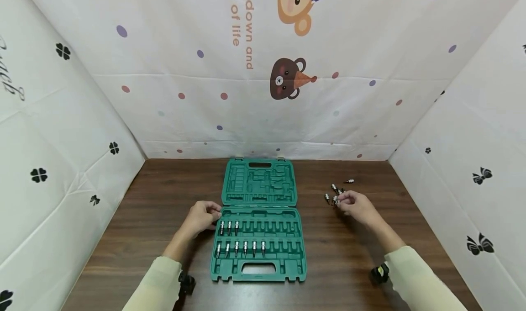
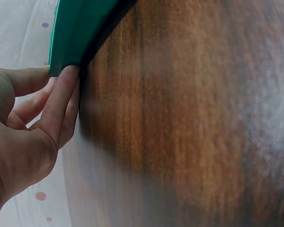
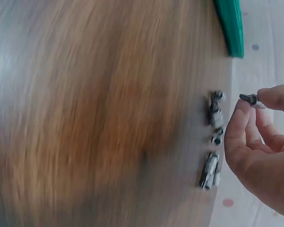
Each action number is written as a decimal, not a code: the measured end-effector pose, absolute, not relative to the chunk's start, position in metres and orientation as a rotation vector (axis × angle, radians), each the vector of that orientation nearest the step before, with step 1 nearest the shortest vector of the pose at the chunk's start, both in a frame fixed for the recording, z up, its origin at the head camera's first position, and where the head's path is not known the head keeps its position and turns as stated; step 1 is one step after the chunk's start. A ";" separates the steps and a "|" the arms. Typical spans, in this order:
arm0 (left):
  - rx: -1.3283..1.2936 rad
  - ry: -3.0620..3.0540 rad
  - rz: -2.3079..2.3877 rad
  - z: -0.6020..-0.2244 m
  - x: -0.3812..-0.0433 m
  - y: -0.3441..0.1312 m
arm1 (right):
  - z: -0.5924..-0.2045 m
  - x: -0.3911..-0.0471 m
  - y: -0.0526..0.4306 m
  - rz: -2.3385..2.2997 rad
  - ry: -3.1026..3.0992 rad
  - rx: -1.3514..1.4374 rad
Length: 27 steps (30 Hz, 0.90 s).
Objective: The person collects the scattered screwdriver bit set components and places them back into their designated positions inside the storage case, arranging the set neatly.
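Observation:
A green plastic tool case [image 1: 259,271] lies opened flat on the wooden table, its lid [image 1: 260,200] toward the back wall. Two rows of silver-and-black bit sockets [image 1: 245,247] fill the left slots of its lower half. My left hand [image 1: 202,219] holds the case's left edge near the hinge; the left wrist view has thumb and fingers on either side of the green rim [image 2: 68,47]. Over to the right, my right hand [image 1: 356,207] pinches one bit socket [image 3: 251,99] between thumb and fingers, its dark tip pointing away from the palm.
Several loose bit sockets [image 1: 334,187] lie on the table [image 1: 349,251] around my right fingertips. One lies farther back, a bit socket [image 1: 349,181] on its side. Patterned white sheets [image 1: 263,119] stand at the table's back and sides.

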<state>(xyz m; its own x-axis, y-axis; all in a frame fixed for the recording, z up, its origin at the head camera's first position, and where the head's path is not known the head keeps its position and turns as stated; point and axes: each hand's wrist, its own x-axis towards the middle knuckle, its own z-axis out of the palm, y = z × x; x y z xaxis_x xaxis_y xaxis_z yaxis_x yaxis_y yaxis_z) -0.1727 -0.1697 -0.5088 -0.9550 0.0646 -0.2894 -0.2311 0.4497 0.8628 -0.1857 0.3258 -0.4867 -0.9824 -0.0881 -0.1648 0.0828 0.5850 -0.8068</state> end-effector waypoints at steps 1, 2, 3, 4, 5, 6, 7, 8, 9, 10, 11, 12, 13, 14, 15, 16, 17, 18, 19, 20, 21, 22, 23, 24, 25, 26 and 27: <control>-0.144 2.422 1.509 -0.509 -0.172 -0.169 | -0.486 -0.185 0.323 -1.388 2.593 -0.014; -0.144 2.422 1.511 -0.509 -0.172 -0.169 | -0.485 -0.185 0.321 -1.413 2.566 -0.030; -0.146 2.420 1.514 -0.508 -0.172 -0.168 | -0.484 -0.184 0.318 -1.434 2.543 -0.041; -0.145 2.422 1.514 -0.509 -0.172 -0.168 | -0.483 -0.184 0.316 -1.454 2.517 -0.052; -0.144 2.425 1.514 -0.509 -0.172 -0.168 | -0.483 -0.184 0.314 -1.475 2.493 -0.049; -0.142 2.428 1.513 -0.508 -0.172 -0.168 | -0.481 -0.184 0.311 -1.485 2.474 -0.057; -0.140 2.429 1.510 -0.509 -0.173 -0.167 | -0.481 -0.184 0.309 -1.501 2.453 -0.057; -0.137 2.430 1.510 -0.509 -0.173 -0.167 | -0.480 -0.184 0.307 -1.512 2.430 -0.069; -0.134 2.432 1.511 -0.509 -0.174 -0.167 | -0.479 -0.184 0.305 -1.529 2.406 -0.064; -0.131 2.432 1.512 -0.509 -0.174 -0.167 | -0.479 -0.184 0.303 -1.545 2.382 -0.065; -0.130 2.431 1.514 -0.509 -0.175 -0.167 | -0.478 -0.184 0.301 -1.565 2.356 -0.068; -0.130 2.429 1.516 -0.509 -0.175 -0.168 | -0.478 -0.185 0.299 -1.591 2.320 -0.083; -0.131 2.426 1.517 -0.509 -0.176 -0.168 | -0.478 -0.185 0.297 -1.620 2.282 -0.089; -0.131 2.424 1.520 -0.509 -0.176 -0.168 | -0.477 -0.185 0.295 -1.645 2.247 -0.102; -0.131 2.422 1.520 -0.509 -0.176 -0.168 | -0.477 -0.186 0.293 -1.673 2.213 -0.105; -0.132 2.419 1.521 -0.509 -0.176 -0.169 | -0.477 -0.186 0.290 -1.695 2.176 -0.121; -0.132 2.416 1.520 -0.509 -0.176 -0.169 | -0.476 -0.186 0.287 -1.719 2.139 -0.131; -0.134 2.414 1.522 -0.509 -0.176 -0.169 | -0.475 -0.186 0.284 -1.738 2.106 -0.143; -0.134 2.413 1.521 -0.508 -0.176 -0.169 | -0.475 -0.186 0.280 -1.750 2.082 -0.146; -0.135 2.411 1.522 -0.508 -0.176 -0.169 | -0.474 -0.186 0.276 -1.760 2.059 -0.152; -0.129 2.413 1.518 -0.508 -0.175 -0.169 | -0.473 -0.186 0.272 -1.764 2.041 -0.161; -0.132 2.413 1.518 -0.507 -0.175 -0.169 | -0.472 -0.186 0.267 -1.767 2.025 -0.170; -0.135 2.412 1.519 -0.507 -0.174 -0.169 | -0.471 -0.186 0.262 -1.767 2.016 -0.180; -0.133 2.413 1.517 -0.506 -0.173 -0.169 | -0.471 -0.185 0.258 -1.764 2.008 -0.190; -0.129 2.415 1.513 -0.506 -0.173 -0.169 | -0.470 -0.185 0.253 -1.759 2.003 -0.203; -0.128 2.416 1.512 -0.506 -0.172 -0.169 | -0.470 -0.185 0.248 -1.756 1.997 -0.215; -0.128 2.417 1.511 -0.506 -0.172 -0.169 | -0.470 -0.185 0.243 -1.749 1.993 -0.230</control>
<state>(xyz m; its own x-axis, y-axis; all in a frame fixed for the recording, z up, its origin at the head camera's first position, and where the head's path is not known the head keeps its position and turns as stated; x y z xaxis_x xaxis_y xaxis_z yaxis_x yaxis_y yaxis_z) -0.1720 -0.1694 -0.5060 -0.9548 0.0759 -0.2874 -0.2252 0.4464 0.8660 -0.1850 0.2428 -0.4695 -0.8730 -0.4255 -0.2384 0.1812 0.1709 -0.9685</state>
